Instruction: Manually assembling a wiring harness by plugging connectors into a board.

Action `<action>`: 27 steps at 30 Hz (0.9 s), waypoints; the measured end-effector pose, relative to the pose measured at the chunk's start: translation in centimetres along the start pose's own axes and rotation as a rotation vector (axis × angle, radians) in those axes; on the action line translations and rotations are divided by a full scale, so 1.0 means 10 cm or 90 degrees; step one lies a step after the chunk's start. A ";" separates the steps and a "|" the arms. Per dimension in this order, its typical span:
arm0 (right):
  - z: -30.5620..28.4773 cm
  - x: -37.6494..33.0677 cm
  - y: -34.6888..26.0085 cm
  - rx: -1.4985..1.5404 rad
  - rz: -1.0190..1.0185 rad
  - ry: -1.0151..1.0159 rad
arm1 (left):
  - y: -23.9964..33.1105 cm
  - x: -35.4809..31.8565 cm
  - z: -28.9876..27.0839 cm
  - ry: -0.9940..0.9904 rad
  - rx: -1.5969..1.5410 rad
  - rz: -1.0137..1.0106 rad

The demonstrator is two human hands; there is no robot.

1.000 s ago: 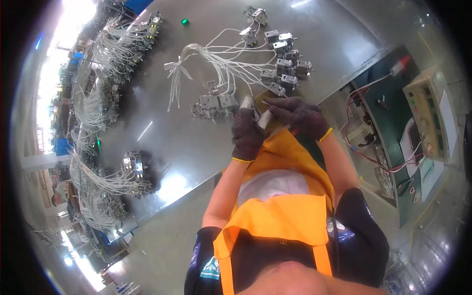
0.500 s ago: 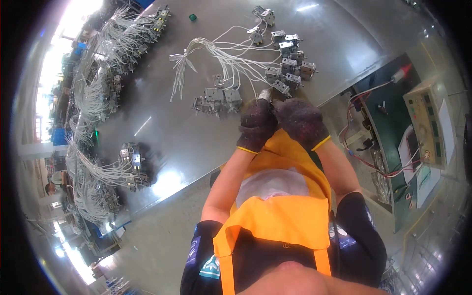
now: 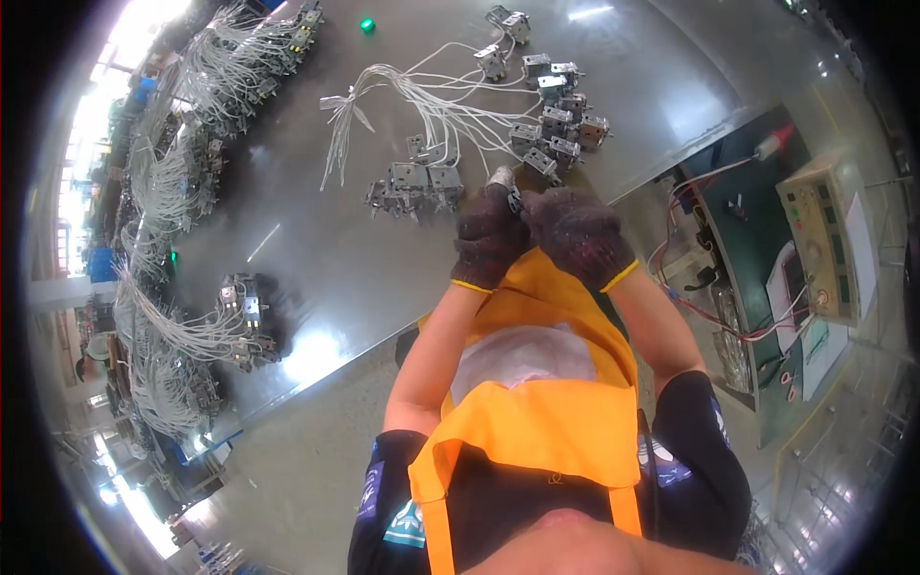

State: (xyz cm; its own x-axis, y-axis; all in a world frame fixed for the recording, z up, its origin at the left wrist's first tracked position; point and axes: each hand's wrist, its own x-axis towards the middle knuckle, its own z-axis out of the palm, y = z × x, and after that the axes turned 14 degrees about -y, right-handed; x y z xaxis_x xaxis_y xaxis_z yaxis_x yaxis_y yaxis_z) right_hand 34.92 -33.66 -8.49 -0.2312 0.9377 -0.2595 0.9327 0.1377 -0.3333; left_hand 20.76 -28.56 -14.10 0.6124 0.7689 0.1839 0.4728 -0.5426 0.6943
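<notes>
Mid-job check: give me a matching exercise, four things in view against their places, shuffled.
1. left hand in dark knitted glove with yellow cuff
2. bundle of thin white wires
3. beige box-shaped instrument with control panel
4. orange cloth apron

A. worn over the dark shirt
B. beside the similarly gloved right hand
C. by the dark green bench, picture right
D. lying on the shiny grey metal table

Pairs: 1-B; 2-D; 3-C; 4-A

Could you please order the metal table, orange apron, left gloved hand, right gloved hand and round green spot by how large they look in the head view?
1. Metal table
2. Orange apron
3. Left gloved hand and right gloved hand: too alike to rank
4. Round green spot
</notes>
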 end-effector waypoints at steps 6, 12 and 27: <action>-0.01 -0.15 -0.14 0.018 -0.005 0.121 | -0.01 -0.03 0.12 0.079 0.064 0.019; -0.08 -0.30 -0.01 0.152 -0.109 0.125 | 0.40 -0.22 -0.45 0.070 0.269 0.112; 0.50 0.77 -0.52 0.582 -0.146 0.390 | -0.27 -0.05 -1.54 -0.152 0.362 0.093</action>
State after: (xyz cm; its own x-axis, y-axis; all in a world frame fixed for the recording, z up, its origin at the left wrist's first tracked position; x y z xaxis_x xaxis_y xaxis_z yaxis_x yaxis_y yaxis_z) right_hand 26.93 -28.75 -13.31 0.0379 0.9535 0.2989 0.2746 0.2777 -0.9206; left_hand 9.39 -22.29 -5.30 0.7891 0.6128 0.0432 0.5966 -0.7812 0.1836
